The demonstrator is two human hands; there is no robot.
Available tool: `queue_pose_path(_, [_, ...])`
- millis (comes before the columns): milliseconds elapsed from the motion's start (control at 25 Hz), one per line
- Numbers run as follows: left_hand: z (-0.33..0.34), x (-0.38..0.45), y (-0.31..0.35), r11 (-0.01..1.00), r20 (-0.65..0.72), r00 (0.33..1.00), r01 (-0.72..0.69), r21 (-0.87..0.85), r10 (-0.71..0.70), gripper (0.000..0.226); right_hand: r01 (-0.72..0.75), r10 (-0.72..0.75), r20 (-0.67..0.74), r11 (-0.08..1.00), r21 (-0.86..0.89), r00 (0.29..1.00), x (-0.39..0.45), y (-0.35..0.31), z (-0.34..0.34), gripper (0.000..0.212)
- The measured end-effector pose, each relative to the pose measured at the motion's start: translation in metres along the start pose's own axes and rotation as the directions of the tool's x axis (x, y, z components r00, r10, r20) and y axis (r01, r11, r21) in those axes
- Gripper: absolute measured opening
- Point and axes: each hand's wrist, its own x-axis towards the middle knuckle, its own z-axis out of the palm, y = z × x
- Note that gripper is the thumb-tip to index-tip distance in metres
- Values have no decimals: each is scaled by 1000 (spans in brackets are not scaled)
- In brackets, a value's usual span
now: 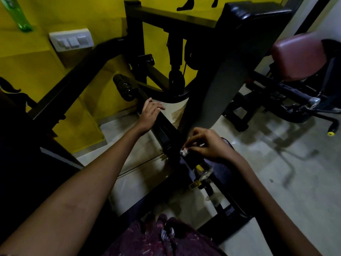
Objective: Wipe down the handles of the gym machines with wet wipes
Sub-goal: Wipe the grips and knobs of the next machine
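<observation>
The right hand (204,145) is nearest, and its grip pinches a small balled-up wet wipe (184,151) in its fingertips. The wipe touches the near part of a long black machine bar (166,126). The bar runs away from the wipe, up and to the left, toward the black roller pad (124,88) farther off. The left hand (150,113) rests farther along the same bar, fingers spread flat on it, holding nothing. I think the wipe should slide along the bar toward the left hand, so the right hand is the one to move
</observation>
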Motion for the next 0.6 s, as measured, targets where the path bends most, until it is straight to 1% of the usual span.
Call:
queue_pose_path(80, [0,2,-3,1000,-2,1000,-8,14,8,47,80,-80,4,993,-82,997,-14,-2,5,15])
queue_pose_path(120, [0,3,-5,1000,-7,1000,-12,20,12,49,114,-113,28,991,-69,993,-23,-1,3,13])
queue_pose_path(160, [1,4,-7,999,-9,1000,-15,35,15,52,116,-115,41,993,-34,993,-27,1,-1,13])
queue_pose_path(240, [2,3,-9,997,1,1000,-14,69,14,57,11,-11,0,999,49,1000,-19,3,-5,14])
queue_pose_path(280, [2,2,-8,995,2,1000,-22,96,22,58,-25,26,-27,999,29,999,-14,-1,-2,12])
queue_pose_path(320, [1,1,-5,991,1,999,-32,131,33,59,-26,25,-54,999,-21,998,-11,-5,4,10])
queue_pose_path(360, [-1,1,-2,986,7,1000,-27,166,27,58,1,-7,-72,997,-81,997,-12,-10,9,11])
queue_pose_path(400, [-3,0,2,979,17,1000,-6,202,3,56,53,-60,-59,992,-118,996,-17,-10,12,12])
queue_pose_path(440, [-5,-1,4,972,24,999,26,233,-33,53,105,-108,-20,989,-103,994,-26,-6,10,13])
queue_pose_path(480, [-6,-2,7,964,33,998,43,263,-53,52,113,-112,17,992,-56,994,-32,-2,3,12])
queue_pose_path(560, [-7,-4,14,952,65,995,50,301,-73,54,3,-4,13,999,44,1000,-30,3,-8,13])
queue_pose_path(600, [-7,-4,17,946,81,993,52,321,-82,53,-26,26,-13,1000,18,1000,-27,1,-6,16])
